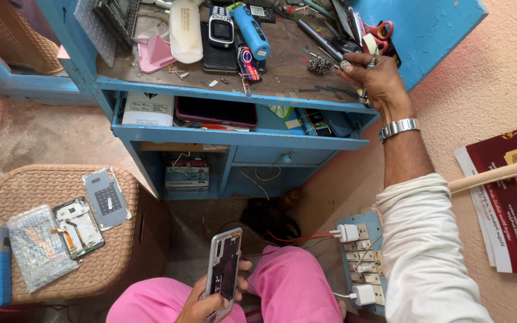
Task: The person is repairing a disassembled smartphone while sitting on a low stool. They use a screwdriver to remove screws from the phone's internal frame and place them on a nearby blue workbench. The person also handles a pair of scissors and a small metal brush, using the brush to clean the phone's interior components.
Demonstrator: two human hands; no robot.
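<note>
While left hand (207, 302) grips the opened, backless smartphone (224, 266) over the lap, right hand (373, 81) pinches a small metal tool (363, 90) at the blue wooden table (228, 96) edge.

A white rectangular box (146, 109) is lying at the left end of the blue desk's (234, 139) open shelf, with a dark tablet screen (215, 111) sitting just beside it. Lower in the desk, a small printed pack (186, 177) is standing. Right of the desk, a maroon-and-gold poster (510, 197) is hanging on the wall. On the desktop, a keypad phone's small screen (221, 26) is facing up.
</note>
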